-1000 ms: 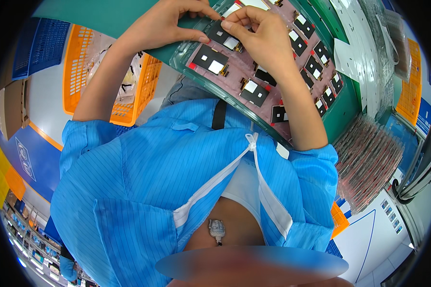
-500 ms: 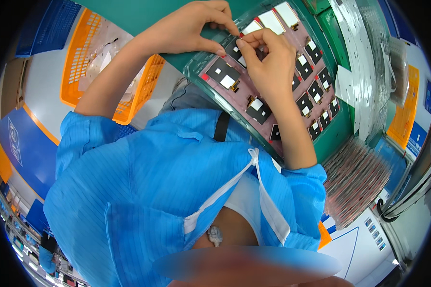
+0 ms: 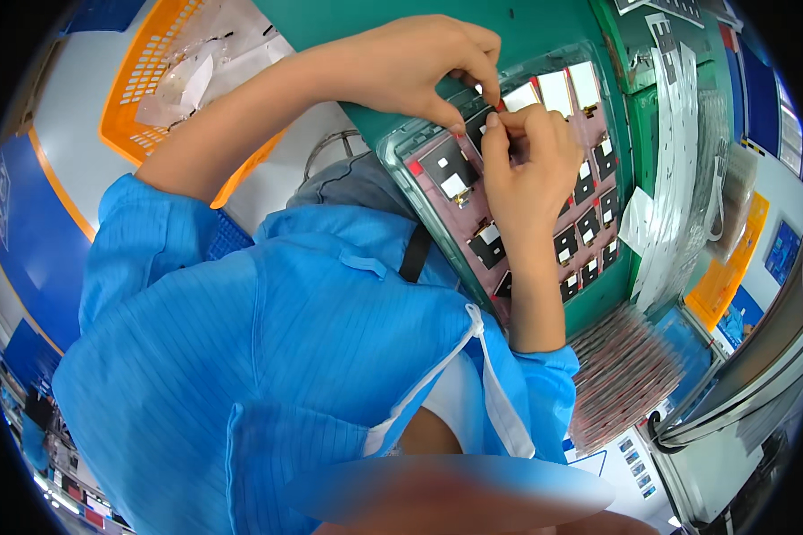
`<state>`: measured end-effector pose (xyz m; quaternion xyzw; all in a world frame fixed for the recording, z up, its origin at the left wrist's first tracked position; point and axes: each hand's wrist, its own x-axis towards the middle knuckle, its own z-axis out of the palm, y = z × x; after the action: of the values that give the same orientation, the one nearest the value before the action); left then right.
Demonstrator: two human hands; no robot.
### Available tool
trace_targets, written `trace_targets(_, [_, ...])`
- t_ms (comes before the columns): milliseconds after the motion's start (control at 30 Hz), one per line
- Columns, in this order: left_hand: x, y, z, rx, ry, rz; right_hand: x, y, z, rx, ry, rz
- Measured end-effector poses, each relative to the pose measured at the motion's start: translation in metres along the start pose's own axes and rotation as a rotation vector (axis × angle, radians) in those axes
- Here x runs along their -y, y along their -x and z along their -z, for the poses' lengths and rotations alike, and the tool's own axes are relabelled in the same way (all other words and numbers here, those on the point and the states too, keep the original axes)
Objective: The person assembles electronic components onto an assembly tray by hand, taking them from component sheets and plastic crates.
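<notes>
Over a clear plastic tray [image 3: 400,160] with a pink lining, both my hands meet at one small black display panel [image 3: 478,127]. My left hand [image 3: 424,69] holds it by its edges, thumb on the near side and index finger on the far side. The fingers of my right hand [image 3: 537,165] are pinched together at its right edge; what they grip is too small to make out. Beside them lies another black panel [image 3: 444,162] with a white square and a short flex cable. Several more such panels [image 3: 566,244] fill the tray, some under my right wrist. White-faced panels [image 3: 555,93] lie along its far end.
The tray rests on a green work surface [image 3: 348,27]. Left of it stands an orange basket [image 3: 138,107] with clear plastic scraps. To the right are white strips [image 3: 667,169], a green box edge [image 3: 642,116] and a tall stack of thin trays [image 3: 629,379].
The view has shifted, so tray and hands appear farther right and slightly lower. Both hands stay at the same panel, with the right fingers still pinched at its edge.
</notes>
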<state>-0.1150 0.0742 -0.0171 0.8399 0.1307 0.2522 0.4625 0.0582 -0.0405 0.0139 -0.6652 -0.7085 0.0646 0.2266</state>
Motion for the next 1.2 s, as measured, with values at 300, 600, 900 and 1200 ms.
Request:
trace_targets(300, [0.001,0.003,-0.008,-0.038,0.005,0.013,0.010,0.004,-0.001,-0.080,0.369,0.168])
trace_targets(600, [-0.002,0.001,-0.002,-0.035,0.014,0.057,0.012,0.002,0.000,-0.001,0.269,0.051])
trace_targets(900, [-0.010,0.003,0.008,0.073,0.009,0.123,-0.026,-0.028,0.033,0.086,-0.295,-0.204])
trace_targets(1200, [-0.036,-0.068,0.034,0.079,-0.109,0.024,-0.230,-0.132,0.077,-0.416,0.162,-0.442])
